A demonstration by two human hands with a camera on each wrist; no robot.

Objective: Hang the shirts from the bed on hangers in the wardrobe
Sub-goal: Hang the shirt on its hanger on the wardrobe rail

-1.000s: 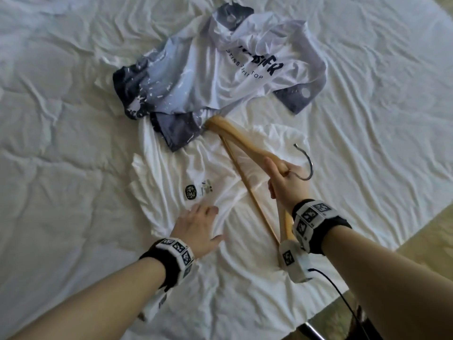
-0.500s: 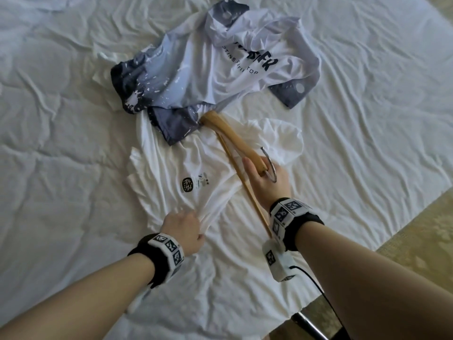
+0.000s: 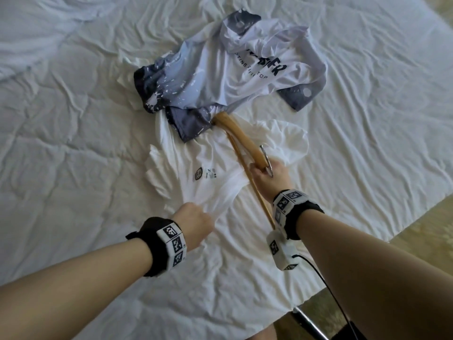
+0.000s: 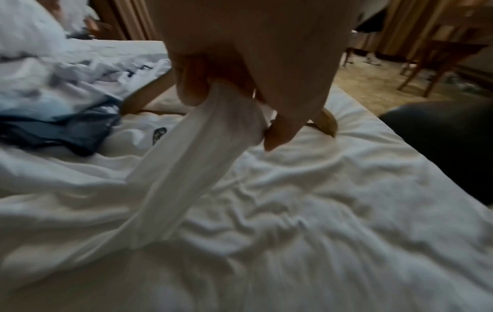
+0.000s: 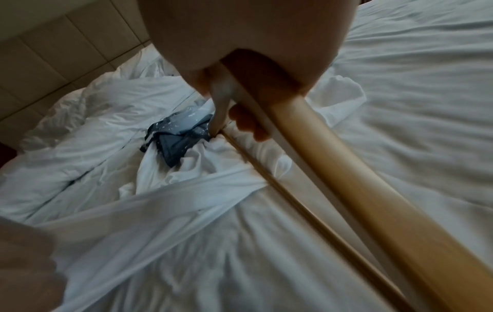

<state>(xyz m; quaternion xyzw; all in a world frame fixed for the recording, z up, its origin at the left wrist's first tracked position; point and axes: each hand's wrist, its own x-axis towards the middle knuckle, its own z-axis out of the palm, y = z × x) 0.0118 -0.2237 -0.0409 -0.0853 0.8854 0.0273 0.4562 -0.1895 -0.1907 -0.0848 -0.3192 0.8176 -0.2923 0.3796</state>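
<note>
While my right hand [image 3: 268, 176] is gripping the wooden hanger [image 3: 241, 139], my left hand [image 3: 193, 223] is bunching the white shirt [image 3: 196, 153] hem above the bed [image 3: 73, 143]

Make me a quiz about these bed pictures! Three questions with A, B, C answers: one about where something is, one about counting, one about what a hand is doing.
1. Where does the far end of the wooden hanger lie?
A. At the edge of the grey and white printed shirt
B. On the floor
C. On a pillow

2. How many shirts lie on the bed?
A. One
B. Two
C. Four

3. What is the left hand doing?
A. Lying flat and open
B. Holding the hanger
C. Gripping a bunch of the white shirt

Answers:
1 A: the hanger's end meets the printed shirt's dark hem.
2 B: only a printed shirt and a plain white one show.
3 C: the left wrist view shows white cloth bunched in its curled fingers, while the right hand holds the hanger.
</note>
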